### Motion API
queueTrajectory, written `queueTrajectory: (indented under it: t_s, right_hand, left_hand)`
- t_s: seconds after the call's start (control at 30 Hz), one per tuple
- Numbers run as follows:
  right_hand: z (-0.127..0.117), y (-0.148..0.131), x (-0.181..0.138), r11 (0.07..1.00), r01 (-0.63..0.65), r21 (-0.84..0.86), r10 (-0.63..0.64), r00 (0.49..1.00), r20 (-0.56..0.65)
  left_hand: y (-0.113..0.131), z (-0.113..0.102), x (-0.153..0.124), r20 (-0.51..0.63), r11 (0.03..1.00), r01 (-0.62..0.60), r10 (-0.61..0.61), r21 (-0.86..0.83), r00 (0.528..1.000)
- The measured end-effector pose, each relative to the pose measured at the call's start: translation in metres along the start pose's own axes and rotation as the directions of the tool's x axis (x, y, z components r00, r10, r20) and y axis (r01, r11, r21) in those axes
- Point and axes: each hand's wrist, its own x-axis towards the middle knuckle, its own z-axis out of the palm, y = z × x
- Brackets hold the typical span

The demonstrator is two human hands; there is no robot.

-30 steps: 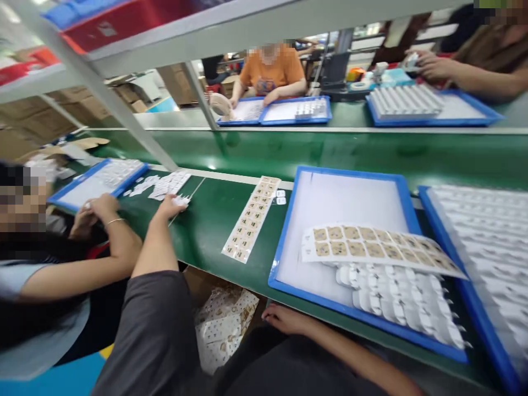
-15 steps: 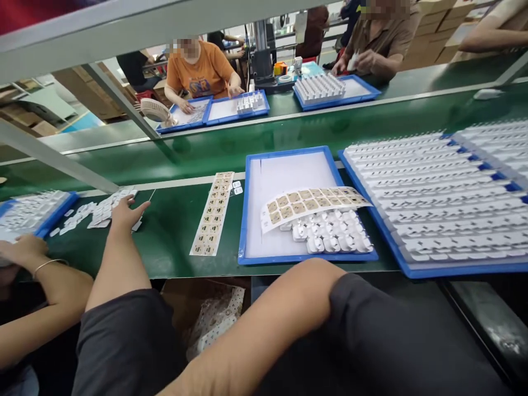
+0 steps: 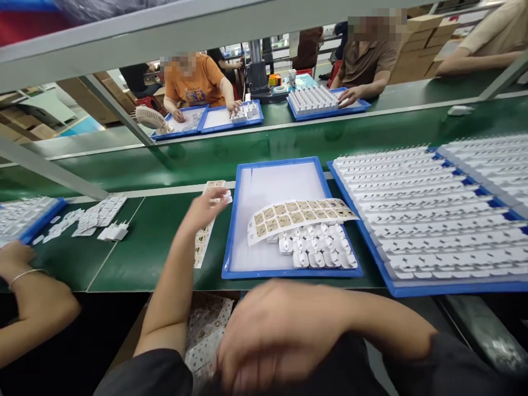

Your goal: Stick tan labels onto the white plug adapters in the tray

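My left hand [image 3: 205, 208] reaches forward over the green bench, fingers stretched out above the top end of a long strip of tan stickers [image 3: 201, 245]; it holds nothing. My right hand [image 3: 284, 330] hangs close to the camera in the foreground, back up and blurred, so its fingers are unclear. Just right of the strip lies a blue-rimmed tray [image 3: 230, 242] with a curled sheet of tan stickers [image 3: 297, 214] resting on a cluster of small white plug parts [image 3: 317, 252].
A large blue tray of white parts in rows [image 3: 433, 209] fills the right. Loose white parts [image 3: 99, 219] lie at left, beside a co-worker's braceleted hand [image 3: 16, 259]. Other people work at blue trays [image 3: 325, 113] across the green belt [image 3: 289, 143]. A slanted metal post [image 3: 53, 170] crosses the left.
My left hand moved right, from the loose white parts to the sticker strip. My right arm swung so the hand now shows in the foreground.
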Motion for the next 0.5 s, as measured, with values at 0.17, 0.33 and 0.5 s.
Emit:
queueTrajectory:
  t_s: [0.17, 0.33, 0.5]
  right_hand:
    - [-0.081, 0.057, -0.051, 0.919, -0.323, -0.228, 0.258, 0.927, -0.273]
    - [-0.079, 0.092, -0.062, 0.869, -0.278, -0.408, 0.155, 0.938, -0.31]
    - [-0.056, 0.101, -0.037, 0.876, -0.145, -0.46, 0.041, 0.973, -0.229]
  left_hand:
    - [0.026, 0.067, -0.052, 0.28, 0.939, 0.174, -0.088, -0.298, 0.956]
    - [0.02, 0.092, -0.078, 0.386, 0.704, 0.419, -0.219, -0.574, 0.896]
    - [0.025, 0.108, -0.096, 0.325, 0.474, 0.427, -0.286, -0.77, 0.902]
